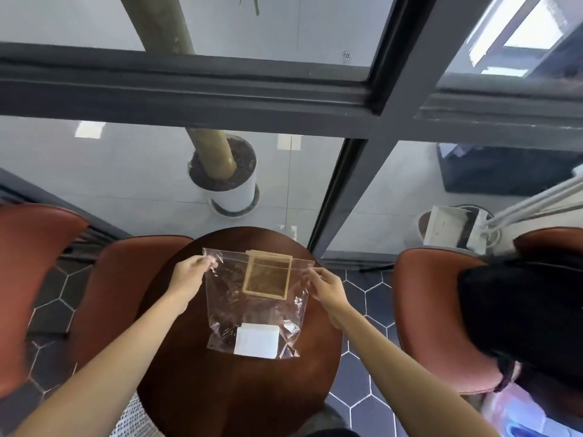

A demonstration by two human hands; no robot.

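Note:
A clear plastic zip bag [220,307] is held up over a small round dark wooden table [239,392]. My left hand [191,274] pinches the bag's top left corner. My right hand [325,283] pinches its top right edge. A white rectangular item [257,340] lies inside the bag at its bottom. A tan square frame-like piece with a dark centre [268,275] shows at the bag's upper middle; whether it is inside or behind the bag I cannot tell.
Rust-red chairs stand to the left [132,288] and right [441,313] of the table, the right one bearing a black bag [530,316]. Beyond a dark-framed glass wall [284,99] stands a white plant pot [232,184]. The floor has dark hexagonal tiles.

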